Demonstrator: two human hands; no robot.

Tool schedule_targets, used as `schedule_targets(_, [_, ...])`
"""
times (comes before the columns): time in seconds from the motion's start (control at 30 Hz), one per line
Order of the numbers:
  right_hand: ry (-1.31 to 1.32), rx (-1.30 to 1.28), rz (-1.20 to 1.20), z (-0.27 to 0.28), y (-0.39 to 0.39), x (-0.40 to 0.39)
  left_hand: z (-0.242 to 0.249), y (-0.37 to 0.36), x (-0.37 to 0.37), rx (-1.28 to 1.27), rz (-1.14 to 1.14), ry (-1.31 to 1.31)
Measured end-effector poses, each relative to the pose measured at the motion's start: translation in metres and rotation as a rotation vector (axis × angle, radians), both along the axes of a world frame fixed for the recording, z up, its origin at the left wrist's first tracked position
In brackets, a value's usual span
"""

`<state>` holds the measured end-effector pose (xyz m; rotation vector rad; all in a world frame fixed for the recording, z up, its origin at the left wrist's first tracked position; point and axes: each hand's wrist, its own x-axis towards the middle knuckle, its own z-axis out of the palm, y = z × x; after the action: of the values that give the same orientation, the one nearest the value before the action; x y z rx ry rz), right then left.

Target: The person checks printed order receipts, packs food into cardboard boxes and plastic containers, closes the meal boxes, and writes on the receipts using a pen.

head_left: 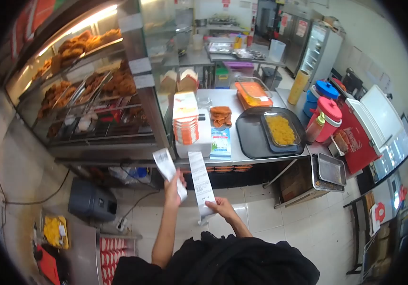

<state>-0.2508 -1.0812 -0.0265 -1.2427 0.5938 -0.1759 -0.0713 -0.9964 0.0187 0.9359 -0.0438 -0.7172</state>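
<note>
Two printed paper receipts are in front of me, one in each hand. My left hand (172, 189) grips a receipt (164, 164) whose upper end shows a dark printed block and whose lower end curls. Between the thumb and fingers of my right hand (221, 208) is the bottom of a longer receipt (199, 183), which stretches up toward the counter edge. Past the receipts, on the steel counter (220, 99), stand a white box-shaped holder (199, 142) with stacked orange-and-white cartons (185, 118), a blue-and-white packet (220, 142) and a folded orange cloth (220, 117).
A glass display case (90, 95) with fried food rises at the left. On the counter's right are a black tray (249, 137) with a container of yellow food (281, 130), and a pink jug (326, 114). A dark bin (92, 199) stands on the floor at left.
</note>
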Motion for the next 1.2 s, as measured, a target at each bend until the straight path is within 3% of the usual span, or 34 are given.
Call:
schedule_targets(0.07, [0.0, 0.006, 0.008, -0.009, 0.001, -0.001, -0.064, 0.011, -0.012, 0.1, -0.059, 0.147])
schedule_targets(0.13, [-0.009, -0.006, -0.009, -0.011, 0.001, 0.0, -0.093, 0.012, -0.023, 0.039, -0.184, 0.305])
schedule_targets(0.17, [-0.004, -0.004, -0.009, -0.012, 0.004, 0.0, -0.094, 0.011, -0.032, -0.015, -0.235, 0.382])
schedule_targets(0.4, [0.03, 0.051, 0.011, -0.002, 0.021, -0.003, -0.084, 0.02, -0.052, 0.048, -0.203, 0.223])
schedule_targets(0.53, [0.024, 0.039, 0.001, -0.031, 0.028, -0.007, -0.099, 0.028, -0.048, 0.022, -0.221, 0.216])
schedule_targets(0.67, [0.073, -0.082, -0.022, -0.028, 0.028, -0.01, -0.084, 0.033, -0.058, 0.07, -0.202, 0.208])
schedule_targets(0.7, [0.179, -0.132, -0.017, -0.037, 0.028, -0.01, -0.105, 0.036, -0.054, 0.02, -0.225, 0.248])
schedule_targets(0.77, [0.098, 0.009, -0.037, -0.032, 0.033, -0.011, -0.093, 0.038, -0.056, -0.006, -0.21, 0.339])
schedule_targets(1.07, [0.128, 0.076, -0.006, -0.022, 0.038, -0.009, -0.089, 0.036, -0.044, -0.022, -0.182, 0.371])
schedule_targets(1.2, [0.139, 0.101, -0.023, -0.023, 0.038, -0.009, -0.086, 0.04, -0.045, 0.078, -0.273, 0.254])
